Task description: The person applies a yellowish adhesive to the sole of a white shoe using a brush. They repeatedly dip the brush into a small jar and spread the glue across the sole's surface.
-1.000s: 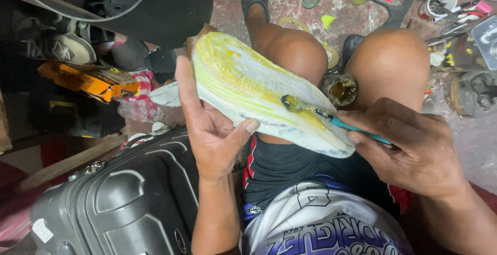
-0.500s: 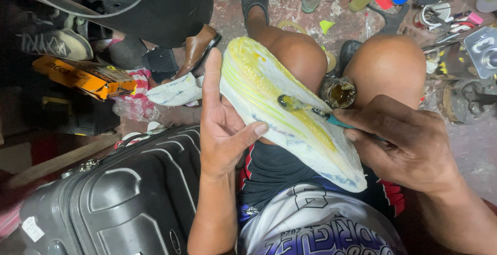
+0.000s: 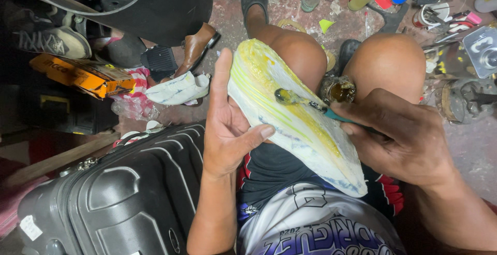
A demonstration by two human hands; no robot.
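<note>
Sole (image 3: 290,115): left hand (image 3: 228,131) cradles it, thumb pinching the edge. Right hand (image 3: 398,141) closed on brush (image 3: 303,101). Best spread the yellow glue thin, evenly, to the rim.

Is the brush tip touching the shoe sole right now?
Touching. The head view shows the brush, held in the right hand, with its bristles pressed flat into the yellow glue on the shoe sole; the left hand steadies the sole.
</note>
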